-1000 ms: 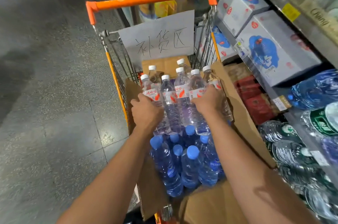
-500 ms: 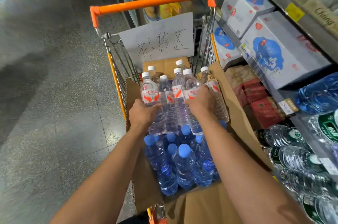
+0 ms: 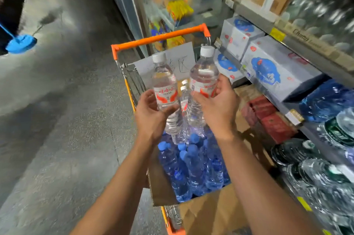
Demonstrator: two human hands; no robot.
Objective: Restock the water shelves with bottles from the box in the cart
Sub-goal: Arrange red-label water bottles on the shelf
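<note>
A view from above, looking down along two bare forearms toward a shopping cart [image 3: 161,38] with an orange handle, parked in a store aisle.

The left hand [image 3: 151,114] has its fingers curled round the lower body of a clear water bottle [image 3: 165,89] with a white cap and a red-and-white label, held upright above the cart. The right hand [image 3: 218,104] grips a second clear bottle [image 3: 204,75] of the same kind, thumb and fingers wrapped round its labelled middle; this one tilts slightly and sits a little higher than the first. The two bottles are close together, side by side, both lifted clear of the box.

Below the hands, an open cardboard box [image 3: 162,186] sits inside the cart. At its near end stand blue-capped bottles [image 3: 193,165] of blue-tinted plastic, packed tightly. Farther in, between the two raised bottles, more white-capped bottles [image 3: 184,98] are visible (their exact number cannot be told).

A sheet of white paper [image 3: 182,58] with handwriting hangs at the cart's far end, partly hidden behind the bottles.

To the right run the shelves [image 3: 268,27], holding white-and-blue cartons [image 3: 272,70] on one level and wrapped packs of water [image 3: 325,158] lower down. On the grey floor [image 3: 57,119] at far left lies a blue broom head [image 3: 21,43].
</note>
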